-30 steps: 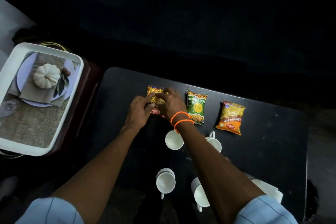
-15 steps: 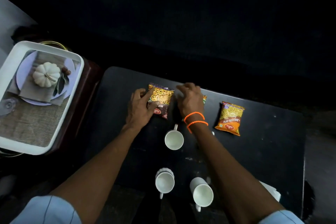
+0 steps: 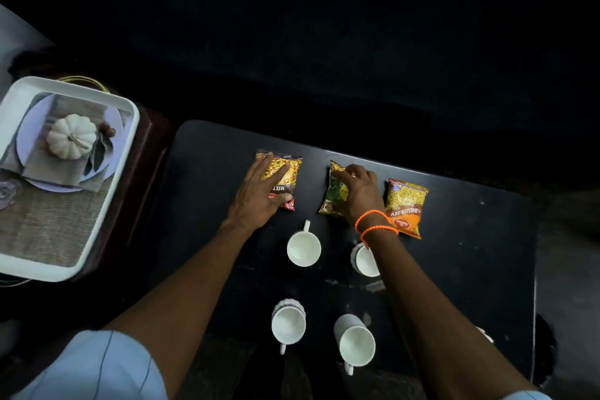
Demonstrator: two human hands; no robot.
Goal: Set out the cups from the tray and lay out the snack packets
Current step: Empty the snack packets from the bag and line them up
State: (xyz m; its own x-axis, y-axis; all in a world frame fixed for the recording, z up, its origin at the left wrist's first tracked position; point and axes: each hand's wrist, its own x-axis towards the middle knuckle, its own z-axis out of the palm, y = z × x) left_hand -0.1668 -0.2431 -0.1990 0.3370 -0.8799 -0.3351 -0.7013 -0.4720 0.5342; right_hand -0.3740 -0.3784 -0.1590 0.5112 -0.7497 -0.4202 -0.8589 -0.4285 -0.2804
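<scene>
Three snack packets lie in a row at the far side of the black table (image 3: 470,269). My left hand (image 3: 256,198) lies flat, fingers spread, on the dark-and-yellow mixture packet (image 3: 287,172). My right hand (image 3: 360,195), with orange bracelets at the wrist, grips the green packet (image 3: 334,195) from the right. The orange packet (image 3: 406,208) lies free further right. Several white cups stand nearer me: one (image 3: 303,248) in the middle, one (image 3: 365,260) partly under my right forearm, two (image 3: 288,323) (image 3: 356,344) at the near edge.
A white tray (image 3: 126,146) printed with a pumpkin and plate rests on a dark red stand to the left of the table. Everything beyond the table's far edge is in darkness. The right part of the table is bare.
My left hand has slid onto the mixture packet and flattened on it. My right hand has moved right and taken hold of the green packet, which now lies further from the mixture packet.
</scene>
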